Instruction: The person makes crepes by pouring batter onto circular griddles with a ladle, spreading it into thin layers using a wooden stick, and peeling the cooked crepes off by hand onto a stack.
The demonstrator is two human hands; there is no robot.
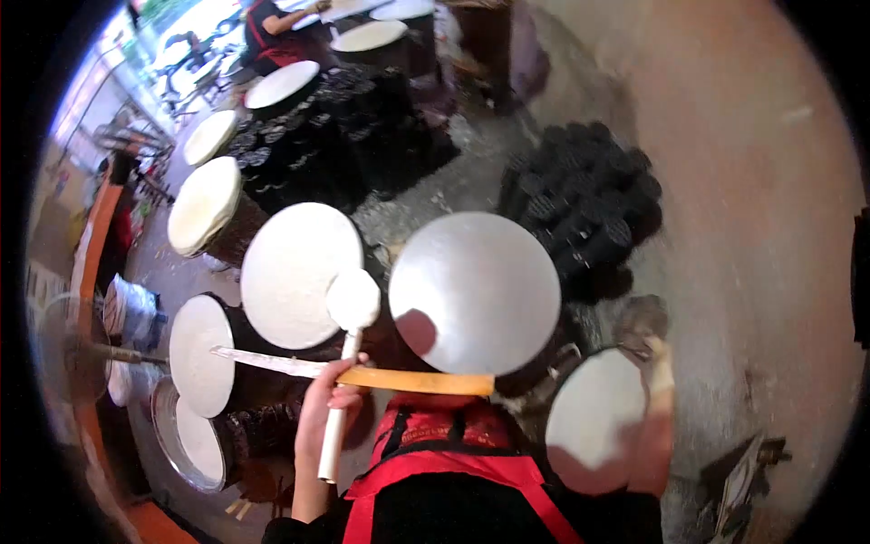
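Observation:
My left hand (pixel 319 399) is closed around two tools that cross each other. One is a ladle (pixel 353 301) with a round white-coated head and a pale handle. The other is a long flat wooden spatula (pixel 417 381), its left end coated white. Just beyond them sits a round metal griddle (pixel 476 290), bare and shiny. A white sheet (pixel 299 263) covers the round plate to its left. At the right, my right hand (pixel 662 354) is raised over the far edge of another white-covered plate (pixel 598 422). It grips a blurred grey-brown lump (pixel 641 322) whose kind I cannot make out.
Black perforated coal briquettes (pixel 584 195) are stacked beyond the griddle, with a larger stack (pixel 326 136) farther left. More white-covered round plates (pixel 204 204) curve along the left. A wall (pixel 752 227) runs along the right. Another person (pixel 272 32) works at the back.

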